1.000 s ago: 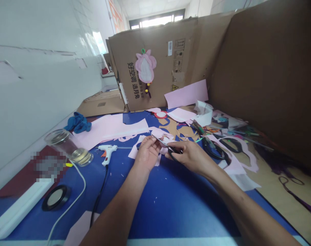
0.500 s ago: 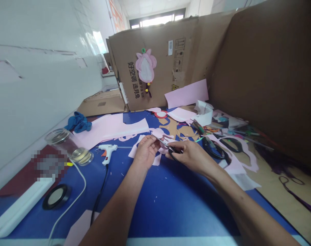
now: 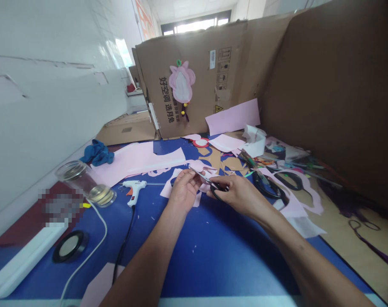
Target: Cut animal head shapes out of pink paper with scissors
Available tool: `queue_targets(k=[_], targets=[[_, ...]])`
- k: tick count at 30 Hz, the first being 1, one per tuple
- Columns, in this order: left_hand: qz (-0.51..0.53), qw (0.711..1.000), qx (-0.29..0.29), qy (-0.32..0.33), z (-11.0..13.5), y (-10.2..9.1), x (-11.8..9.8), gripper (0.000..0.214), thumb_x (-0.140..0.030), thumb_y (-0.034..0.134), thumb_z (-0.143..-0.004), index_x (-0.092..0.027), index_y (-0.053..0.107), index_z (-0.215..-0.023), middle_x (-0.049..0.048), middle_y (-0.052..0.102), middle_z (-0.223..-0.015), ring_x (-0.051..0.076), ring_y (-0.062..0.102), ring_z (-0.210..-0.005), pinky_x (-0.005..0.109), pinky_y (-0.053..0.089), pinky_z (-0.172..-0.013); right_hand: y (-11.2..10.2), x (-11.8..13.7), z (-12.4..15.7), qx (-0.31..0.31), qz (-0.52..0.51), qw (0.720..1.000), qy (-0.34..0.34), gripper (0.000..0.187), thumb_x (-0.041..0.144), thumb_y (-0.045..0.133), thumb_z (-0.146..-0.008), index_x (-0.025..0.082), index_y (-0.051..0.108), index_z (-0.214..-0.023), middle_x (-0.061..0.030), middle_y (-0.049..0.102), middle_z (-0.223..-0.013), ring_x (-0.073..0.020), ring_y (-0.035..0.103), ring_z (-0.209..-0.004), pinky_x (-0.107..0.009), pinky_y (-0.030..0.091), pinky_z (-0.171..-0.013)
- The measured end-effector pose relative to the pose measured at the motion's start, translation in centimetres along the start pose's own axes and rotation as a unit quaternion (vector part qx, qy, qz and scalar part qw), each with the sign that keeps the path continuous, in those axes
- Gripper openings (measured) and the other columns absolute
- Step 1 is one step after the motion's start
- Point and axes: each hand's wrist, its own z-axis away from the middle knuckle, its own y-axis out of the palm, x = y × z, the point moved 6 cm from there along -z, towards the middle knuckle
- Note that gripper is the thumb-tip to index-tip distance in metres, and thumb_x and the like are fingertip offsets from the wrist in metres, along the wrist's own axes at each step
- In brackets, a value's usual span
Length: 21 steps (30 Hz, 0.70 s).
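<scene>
My right hand (image 3: 237, 194) is closed round the dark handles of a pair of scissors (image 3: 215, 188), whose blades point left and away from me. At the blades my left hand (image 3: 185, 191) is closed, thumb and fingers pinching a small pink paper piece (image 3: 203, 184) that its fingers mostly hide. Both hands are just above the blue table, almost touching at the scissors. Beyond the fingertips are pink cut-outs (image 3: 198, 165), and a pink scrap (image 3: 167, 187) lies left of my left hand.
A white glue gun (image 3: 134, 189) lies left of my hands, near a glass jar (image 3: 85, 183) and a tape roll (image 3: 70, 246). Large pink sheets (image 3: 133, 160) and brown cardboard scraps (image 3: 232, 164) spread behind. A cardboard box wall (image 3: 207, 85) carries a pink flower-shaped ornament (image 3: 182, 83).
My left hand has turned slightly, its palm showing more, and less of the pink piece shows between it and the scissors. My right hand stays nearly in place.
</scene>
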Motion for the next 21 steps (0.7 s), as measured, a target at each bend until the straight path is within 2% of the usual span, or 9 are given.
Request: queue_targets(k=[9, 21], targets=[[0.004, 1.000, -0.013, -0.001, 0.04, -0.01, 0.05, 0.021, -0.013, 0.078, -0.072, -0.020, 0.061, -0.082, 0.0065, 0.079, -0.088, 0.020, 0.076, -0.088, 0.033, 0.056, -0.089, 0.23, -0.03, -0.06, 0.012, -0.012, 1.000, -0.004, 0.024, 0.037, 0.066, -0.090, 0.024, 0.084, -0.099, -0.0009, 0.075, -0.080, -0.0197, 0.062, -0.071, -0.027, 0.040, -0.061], [-0.008, 1.000, -0.005, 0.001, 0.10, 0.12, -0.11, 0.025, -0.017, 0.084, -0.067, -0.018, 0.063, -0.081, 0.0079, 0.079, -0.087, 0.018, 0.074, -0.082, 0.031, 0.055, -0.083, 0.04, -0.06, -0.07, 0.000, 0.004, 1.000, 0.004, 0.025, 0.033, 0.068, -0.088, 0.025, 0.085, -0.104, -0.0023, 0.078, -0.080, -0.0199, 0.064, -0.071, -0.027, 0.042, -0.064]])
